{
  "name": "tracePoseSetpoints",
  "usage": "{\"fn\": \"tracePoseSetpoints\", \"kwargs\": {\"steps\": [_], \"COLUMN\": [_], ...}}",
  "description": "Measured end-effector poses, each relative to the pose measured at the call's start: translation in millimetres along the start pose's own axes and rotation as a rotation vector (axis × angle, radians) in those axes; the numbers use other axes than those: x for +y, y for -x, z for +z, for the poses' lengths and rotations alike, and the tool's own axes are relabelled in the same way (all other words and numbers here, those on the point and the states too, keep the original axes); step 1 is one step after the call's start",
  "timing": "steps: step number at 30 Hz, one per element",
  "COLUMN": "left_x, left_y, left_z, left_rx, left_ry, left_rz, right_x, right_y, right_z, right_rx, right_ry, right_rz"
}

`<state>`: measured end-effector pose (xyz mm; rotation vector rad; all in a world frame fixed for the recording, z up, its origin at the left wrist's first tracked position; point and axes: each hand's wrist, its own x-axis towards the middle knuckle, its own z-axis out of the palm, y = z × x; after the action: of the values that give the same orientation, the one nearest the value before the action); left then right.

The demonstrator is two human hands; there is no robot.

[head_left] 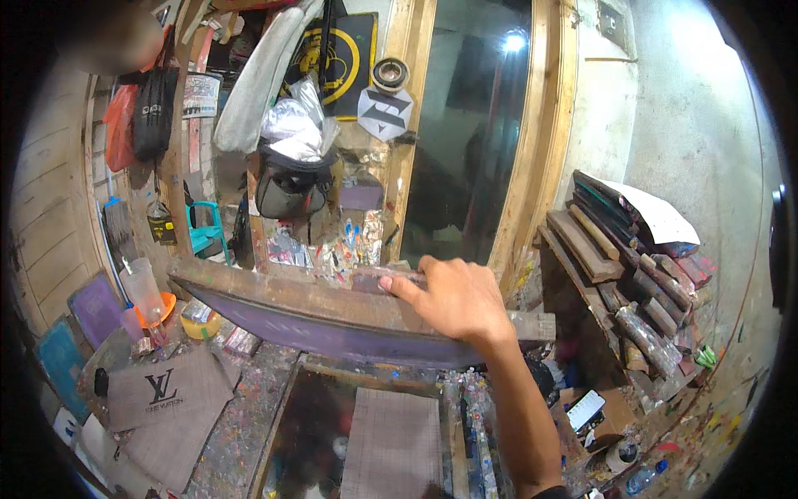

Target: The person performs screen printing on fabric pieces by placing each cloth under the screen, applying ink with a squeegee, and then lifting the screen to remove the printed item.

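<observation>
My right hand (457,303) reaches up from the lower right with its fingers curled over the top of a long wooden bar (274,291) with a purple panel (332,337) along its underside, likely a printing screen seen at a steep angle. My left hand is not in view. Beneath the raised frame lies a dark glass-like bed in a wooden border (307,432), holding a plain grey-brown sheet (395,445). At the left, similar sheets (199,399) lie on the paint-spattered bench (241,441), the top one bearing a dark printed logo.
A clear cup (141,287), orange dish (166,308) and yellow tape roll (201,328) sit at left. Bags (291,187) hang ahead beside a glass pane (457,150). A right-side shelf carries stacked squeegee-like bars (594,245). A cardboard box (607,412) holds a phone (586,410) below.
</observation>
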<state>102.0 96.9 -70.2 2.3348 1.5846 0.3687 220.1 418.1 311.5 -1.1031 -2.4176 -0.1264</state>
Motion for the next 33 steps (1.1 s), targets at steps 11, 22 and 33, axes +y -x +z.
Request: {"fn": "tracePoseSetpoints", "kwargs": {"steps": [11, 22, 33], "left_x": [22.4, 3.5, 5.5], "left_y": [-6.8, 17.8, 47.6], "left_z": [-35.9, -2.8, 14.7], "left_rx": [0.261, 0.937, 0.909], "left_ry": [-0.154, 1.338, 0.877], "left_rz": [-0.078, -0.825, -0.863], "right_x": [-18.0, -37.8, 21.8], "right_y": [59.2, 273.1, 223.6], "right_z": [17.4, 159.6, 248.1], "right_rx": [0.101, -0.428, -0.196], "right_ry": [0.032, -0.031, 0.129], "right_rz": [-0.049, -0.043, -0.327]}}
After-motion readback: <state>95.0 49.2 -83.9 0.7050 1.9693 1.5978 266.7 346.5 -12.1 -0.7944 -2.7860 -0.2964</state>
